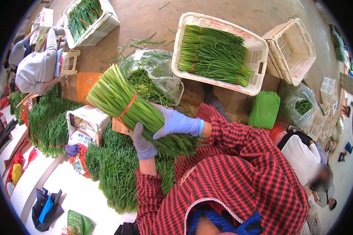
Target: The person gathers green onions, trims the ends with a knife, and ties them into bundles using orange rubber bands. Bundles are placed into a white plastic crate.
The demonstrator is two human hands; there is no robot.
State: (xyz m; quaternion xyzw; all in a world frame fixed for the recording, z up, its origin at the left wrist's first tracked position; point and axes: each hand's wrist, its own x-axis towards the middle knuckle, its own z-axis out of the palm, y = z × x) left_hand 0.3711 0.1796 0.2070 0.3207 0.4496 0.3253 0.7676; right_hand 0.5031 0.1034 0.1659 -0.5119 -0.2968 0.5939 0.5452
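A thick bunch of garlic chives [117, 95], tied with a red-orange band [127, 108], is held in both hands. Its pale stem ends point to the upper left and its leaf tips to the lower right. My right hand [178, 123], in a blue glove, grips it over the leafy half. My left hand [143, 144], in a greyish-purple glove, supports it from the near side just past the band, its fingers partly hidden. Below lies a large pile of green chives [117, 170]. Banded bunches [211, 55] lie in a white plastic crate [220, 83] beyond the hands.
A clear plastic bag [170, 85] of loose leaves stands beyond the bunch. An empty white crate [300, 50], a green bag [264, 108] and another bag of greens [303, 102] are at right. At left are a small white container [89, 117] and a seated co-worker [36, 69].
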